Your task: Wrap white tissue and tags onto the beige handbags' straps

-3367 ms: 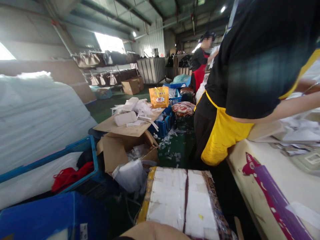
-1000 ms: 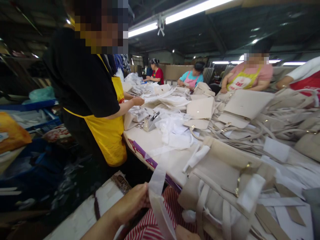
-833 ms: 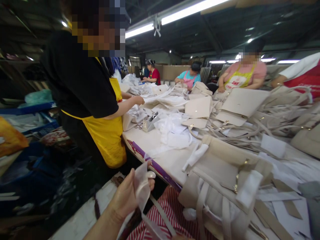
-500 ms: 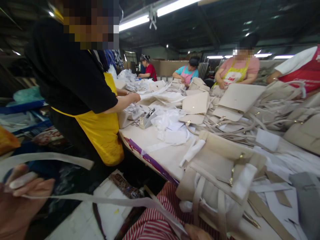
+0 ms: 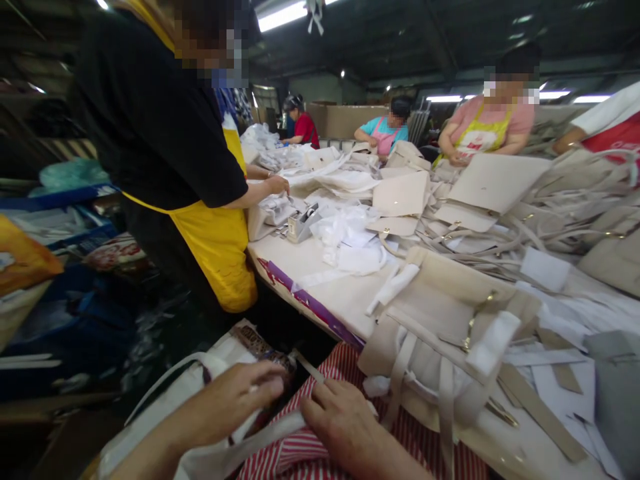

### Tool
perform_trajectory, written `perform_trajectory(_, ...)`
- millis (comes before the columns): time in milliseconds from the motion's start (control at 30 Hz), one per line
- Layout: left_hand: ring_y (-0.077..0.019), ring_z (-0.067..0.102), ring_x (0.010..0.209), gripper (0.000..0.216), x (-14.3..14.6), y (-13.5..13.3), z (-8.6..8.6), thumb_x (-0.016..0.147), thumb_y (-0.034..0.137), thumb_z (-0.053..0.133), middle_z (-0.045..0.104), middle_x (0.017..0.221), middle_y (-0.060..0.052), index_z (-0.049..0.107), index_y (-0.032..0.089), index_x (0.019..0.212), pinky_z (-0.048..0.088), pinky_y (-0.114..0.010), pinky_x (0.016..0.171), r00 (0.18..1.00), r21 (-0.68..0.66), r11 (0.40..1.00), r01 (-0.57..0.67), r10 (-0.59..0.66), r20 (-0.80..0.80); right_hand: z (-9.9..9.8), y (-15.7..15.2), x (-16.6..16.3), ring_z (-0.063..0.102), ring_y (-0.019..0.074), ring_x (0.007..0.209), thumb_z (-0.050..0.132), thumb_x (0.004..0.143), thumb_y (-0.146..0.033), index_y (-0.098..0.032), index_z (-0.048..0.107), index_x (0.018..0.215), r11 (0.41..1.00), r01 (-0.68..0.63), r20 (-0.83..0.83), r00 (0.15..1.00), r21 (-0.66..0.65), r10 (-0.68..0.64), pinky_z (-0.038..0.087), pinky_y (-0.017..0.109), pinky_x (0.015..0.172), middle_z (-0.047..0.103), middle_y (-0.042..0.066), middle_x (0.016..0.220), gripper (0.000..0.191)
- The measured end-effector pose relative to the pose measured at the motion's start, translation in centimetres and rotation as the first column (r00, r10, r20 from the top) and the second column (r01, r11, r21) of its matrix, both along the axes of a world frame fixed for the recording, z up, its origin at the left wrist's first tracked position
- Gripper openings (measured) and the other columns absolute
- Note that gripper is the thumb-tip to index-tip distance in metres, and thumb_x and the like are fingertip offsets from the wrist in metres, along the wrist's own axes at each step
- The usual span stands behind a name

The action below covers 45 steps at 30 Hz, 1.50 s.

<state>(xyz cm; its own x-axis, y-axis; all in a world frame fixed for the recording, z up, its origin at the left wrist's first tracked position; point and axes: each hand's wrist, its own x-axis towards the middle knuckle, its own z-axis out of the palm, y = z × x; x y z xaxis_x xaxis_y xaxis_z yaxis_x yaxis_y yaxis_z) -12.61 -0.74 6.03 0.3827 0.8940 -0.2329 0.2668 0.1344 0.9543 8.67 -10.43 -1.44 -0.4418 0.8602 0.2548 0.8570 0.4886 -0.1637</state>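
Note:
My right hand (image 5: 343,417) rests over the red-and-white striped cloth (image 5: 280,443) on my lap, fingers closed on a long pale strip (image 5: 240,447). A short end of the strip sticks out past its fingertips. My left hand (image 5: 240,393) is just to the left, fingers bent together; a small whitish patch shows by the thumb, and what it grips is hidden. A loop of the strip curves behind the left wrist. Right of my hands, a beige handbag (image 5: 425,380) lies open at the table edge, with straps, gold-coloured hardware and white wrapping on it.
The table (image 5: 320,287) carries beige bags (image 5: 400,197), white wrapping, a grey tape dispenser (image 5: 303,225) and loose strips. A co-worker in a yellow apron (image 5: 215,247) stands at the left. Other people work across the table. Blue crates (image 5: 75,193) stand far left.
My left hand has come from the far left to beside my right hand. The strip, stretched out between the hands before, now hangs in loops. My right hand has risen further into view.

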Motion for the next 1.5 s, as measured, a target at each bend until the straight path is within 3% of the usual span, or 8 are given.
perform_trajectory(100, -0.0110, 0.044, 0.052, 0.033, 3.1, -2.4, -1.6, 0.072, 0.049, 0.058, 0.049, 0.052, 0.004, 0.060, 0.016, 0.067, 0.036, -0.020, 0.050, 0.836, -0.212, 0.847, 0.488, -0.523, -0.167, 0.5, 0.5, -1.9, 0.051, 0.0184, 0.078, 0.054, 0.081, -0.019, -0.022, 0.051, 0.089, 1.000, 0.015, -0.024, 1.000, -0.015, -0.015, 0.039, 0.030, 0.066, 0.058, 0.000, 0.083, 0.009)
perform_trajectory(167, -0.0077, 0.033, 0.044, 0.042, 2.3, -3.3, -2.7, 0.074, 0.057, 0.051, 0.041, 0.049, 0.005, 0.056, 0.015, 0.068, 0.025, -0.019, 0.040, 0.754, -0.340, 0.769, 0.542, -0.623, -0.206, 0.3, 0.3, -2.3, 0.052, 0.0180, 0.080, 0.055, 0.081, -0.021, -0.022, 0.053, 0.092, 0.996, 0.031, -0.101, 0.994, -0.084, -0.040, 0.040, 0.030, 0.070, 0.059, 0.000, 0.086, 0.011)
perform_trajectory(333, -0.0057, 0.030, 0.044, 0.050, -4.1, -2.8, -3.5, 0.074, 0.062, 0.048, 0.041, 0.054, 0.006, 0.058, 0.014, 0.082, 0.021, -0.017, 0.039, 0.830, -0.354, 0.841, 0.408, -0.504, -0.241, -0.4, -0.9, -0.1, 0.054, 0.0206, 0.096, 0.067, 0.070, -0.040, -0.023, 0.045, 0.124, 0.898, 0.020, -0.377, 0.903, -0.439, -0.205, 0.038, 0.031, 0.087, 0.061, 0.004, 0.108, 0.061)
perform_trajectory(433, -0.0060, 0.034, 0.046, 0.040, -7.4, -2.9, -3.3, 0.073, 0.054, 0.054, 0.043, 0.053, 0.005, 0.060, 0.014, 0.074, 0.023, -0.017, 0.042, 0.806, -0.359, 0.847, 0.393, -0.504, -0.309, -1.5, -0.9, 1.5, 0.055, 0.0133, 0.074, 0.049, 0.083, -0.036, -0.022, 0.061, 0.093, 0.722, -0.133, -0.474, 0.830, -0.679, -0.294, 0.039, 0.022, 0.067, 0.064, -0.002, 0.081, 0.021)
perform_trajectory(567, -0.0071, 0.038, 0.048, 0.027, -9.5, -4.0, -4.6, 0.069, 0.042, 0.059, 0.046, 0.053, 0.005, 0.058, 0.015, 0.067, 0.026, -0.016, 0.043, 0.764, -0.418, 0.839, 0.347, -0.512, -0.393, -4.3, -0.2, 1.3, 0.045, 0.0091, 0.059, 0.040, 0.087, -0.037, -0.017, 0.051, 0.061, 0.590, -0.275, -0.495, 0.832, -0.759, -0.250, 0.029, 0.020, 0.053, 0.049, -0.005, 0.059, 0.034)
perform_trajectory(900, -0.0098, 0.041, 0.051, 0.041, -7.8, -6.3, -9.6, 0.071, 0.056, 0.054, 0.050, 0.057, 0.003, 0.057, 0.016, 0.070, 0.033, -0.020, 0.049, 0.943, -0.433, 0.885, 0.169, -0.273, -0.188, -3.0, 2.6, -3.8, 0.052, 0.0117, 0.069, 0.036, 0.091, -0.034, -0.020, 0.052, 0.072, 0.812, -0.196, -0.494, 0.860, -0.550, -0.128, 0.033, 0.024, 0.065, 0.057, -0.001, 0.072, 0.029)
perform_trajectory(1333, -0.0064, 0.026, 0.049, 0.039, -3.4, -5.4, -10.4, 0.075, 0.052, 0.053, 0.034, 0.053, 0.006, 0.051, 0.015, 0.064, 0.018, -0.020, 0.044, 0.965, -0.364, 0.902, 0.232, -0.262, -0.034, -0.4, 3.7, -3.4, 0.049, 0.0105, 0.067, 0.042, 0.087, -0.033, -0.018, 0.054, 0.069, 0.709, -0.301, -0.497, 0.864, -0.638, -0.082, 0.032, 0.022, 0.062, 0.056, -0.003, 0.069, 0.026)
perform_trajectory(1500, -0.0080, 0.037, 0.049, 0.041, -5.2, -4.4, -10.4, 0.075, 0.054, 0.051, 0.042, 0.053, 0.005, 0.051, 0.014, 0.066, 0.027, -0.020, 0.047, 0.980, -0.360, 0.923, 0.135, -0.178, -0.087, -2.5, 3.1, 0.3, 0.047, 0.0097, 0.062, 0.042, 0.086, -0.039, -0.018, 0.053, 0.068, 0.518, -0.321, -0.497, 0.832, -0.793, -0.245, 0.033, 0.020, 0.056, 0.053, -0.004, 0.064, 0.030)
